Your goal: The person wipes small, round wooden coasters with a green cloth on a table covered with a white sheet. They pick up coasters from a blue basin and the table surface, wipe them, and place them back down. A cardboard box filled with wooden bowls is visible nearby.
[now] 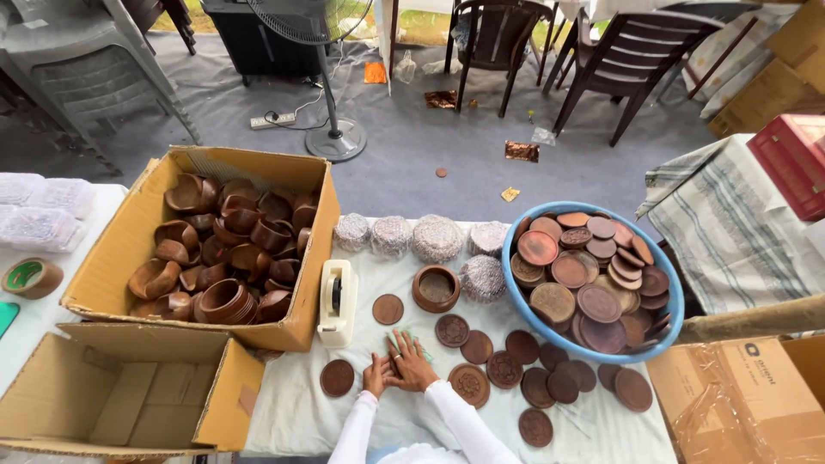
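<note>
Tented work area, grey floor; a fan (331, 77) and dark chairs (632, 60) stand beyond the far edge of the table (292, 412), which is covered in white cloth.

Hands, near edge, centre: left hand (375, 375) and right hand (410, 361) lie together, touching, palms down on the cloth. Fingers of both are spread flat, not clamped on anything; whether a thin item lies under them cannot be told.

Discs (503, 369): round brown carved lids, scattered flat just right of the hands toward the near right corner. One disc (337, 377) lies just left of the left hand; another (388, 309) sits just beyond the hands.

Bowl (436, 288): one brown wooden bowl, upright, beyond the hands.

Basin (593, 335): blue, right side, heaped with more discs.

Box (120, 249): open cardboard, far left, filled with wooden bowls. Second box (129, 404), near left corner, open.

Dispenser (338, 301): cream tape dispenser, against the first box's right side.

Wrapped bundles (436, 238): row of round foil-wrapped items along the far edge.
</note>
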